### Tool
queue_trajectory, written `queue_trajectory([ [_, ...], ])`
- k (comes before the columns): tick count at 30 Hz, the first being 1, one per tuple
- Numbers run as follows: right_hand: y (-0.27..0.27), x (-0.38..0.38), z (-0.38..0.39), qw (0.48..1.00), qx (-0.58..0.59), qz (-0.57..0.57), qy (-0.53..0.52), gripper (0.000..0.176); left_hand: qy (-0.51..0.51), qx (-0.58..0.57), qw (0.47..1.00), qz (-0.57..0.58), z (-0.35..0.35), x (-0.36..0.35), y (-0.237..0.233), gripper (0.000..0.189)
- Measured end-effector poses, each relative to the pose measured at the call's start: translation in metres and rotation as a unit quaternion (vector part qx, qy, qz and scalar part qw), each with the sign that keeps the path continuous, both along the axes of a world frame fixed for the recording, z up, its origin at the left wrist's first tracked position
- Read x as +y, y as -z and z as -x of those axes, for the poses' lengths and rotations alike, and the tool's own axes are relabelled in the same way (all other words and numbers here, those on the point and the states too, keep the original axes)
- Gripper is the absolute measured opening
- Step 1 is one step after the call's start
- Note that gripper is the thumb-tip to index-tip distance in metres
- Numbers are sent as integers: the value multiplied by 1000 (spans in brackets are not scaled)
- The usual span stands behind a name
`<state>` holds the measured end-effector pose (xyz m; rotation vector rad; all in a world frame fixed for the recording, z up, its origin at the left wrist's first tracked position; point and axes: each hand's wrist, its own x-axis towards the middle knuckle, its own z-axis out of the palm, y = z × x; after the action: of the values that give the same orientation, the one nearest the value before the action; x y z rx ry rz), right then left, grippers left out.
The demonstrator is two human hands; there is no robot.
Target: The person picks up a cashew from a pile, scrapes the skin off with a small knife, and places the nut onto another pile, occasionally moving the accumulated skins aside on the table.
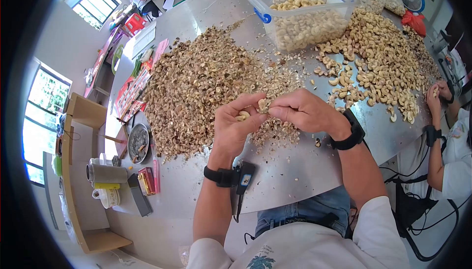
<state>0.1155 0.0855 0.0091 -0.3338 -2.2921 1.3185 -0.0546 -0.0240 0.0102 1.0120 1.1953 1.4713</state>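
Two hands meet fingertip to fingertip above a metal table (pixel 295 180). L hand (pixel 235 127) & R hand (pixel 306 111) both pinch one small nut (pixel 263 105) at the fingertips, other fingers curled in. A second nut (pixel 242 116), pale, sits lower in the L hand, btwn thumb & curled fingers. Black strap (pixel 219 175) on the L wrist w/ a small device (pixel 244 175) hanging off it. Black band (pixel 350 134) on the R wrist.

Just beyond the L hand & spreading away from it is a big heap of brown shell bits (pixel 196 87), its near edge reaching under both hands. Beyond the R hand & out to its far side is a heap of pale peeled cashews (pixel 381 62). Farther off, past both hands, stands a clear plastic tub (pixel 305 11) w/ more pale kernels inside. Well out to the R hand's side, a co-worker's hands (pixel 435 94) are held close together at the table edge. Can't tell what they hold.
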Motion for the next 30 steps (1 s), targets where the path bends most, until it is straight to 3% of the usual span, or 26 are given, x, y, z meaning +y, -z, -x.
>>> queue_trajectory([
  [13,-4,-1,-1,1000,-24,-2,8,23,-1,58,998,-22,2,2,6,42],
  [19,4,-1,7,983,60,-163,60,19,-5,5,1000,-4,1,1,4,38],
  [22,4,-4,7,974,68,-201,81,10,-12,-22,1000,7,0,1,2,38],
  [30,0,-10,12,928,99,-322,156,9,-28,-68,997,1,-2,0,0,37],
])
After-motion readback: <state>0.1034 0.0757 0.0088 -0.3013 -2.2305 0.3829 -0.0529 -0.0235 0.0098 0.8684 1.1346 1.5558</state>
